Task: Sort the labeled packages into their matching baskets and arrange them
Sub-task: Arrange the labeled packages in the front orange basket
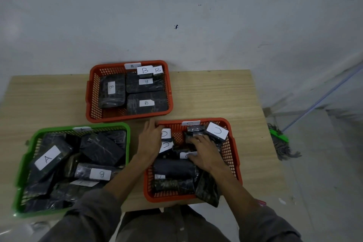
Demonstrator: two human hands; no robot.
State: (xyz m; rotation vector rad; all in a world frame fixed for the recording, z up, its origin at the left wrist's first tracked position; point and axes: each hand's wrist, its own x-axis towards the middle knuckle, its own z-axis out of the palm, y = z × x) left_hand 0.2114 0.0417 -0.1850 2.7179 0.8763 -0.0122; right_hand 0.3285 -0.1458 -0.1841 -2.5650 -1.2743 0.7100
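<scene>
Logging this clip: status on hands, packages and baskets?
Both hands in C basket: left hand at its far-left rim, right hand on packages. B-labeled package lies in green basket. Grips unclear.

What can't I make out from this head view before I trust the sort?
- Green basket: tag on the far rim too small and blurred; several packages show no label.
- Near orange basket: left hand and right hand cover packages and part of one label.
- Whether either hand grips anything: fingers hidden.
</scene>
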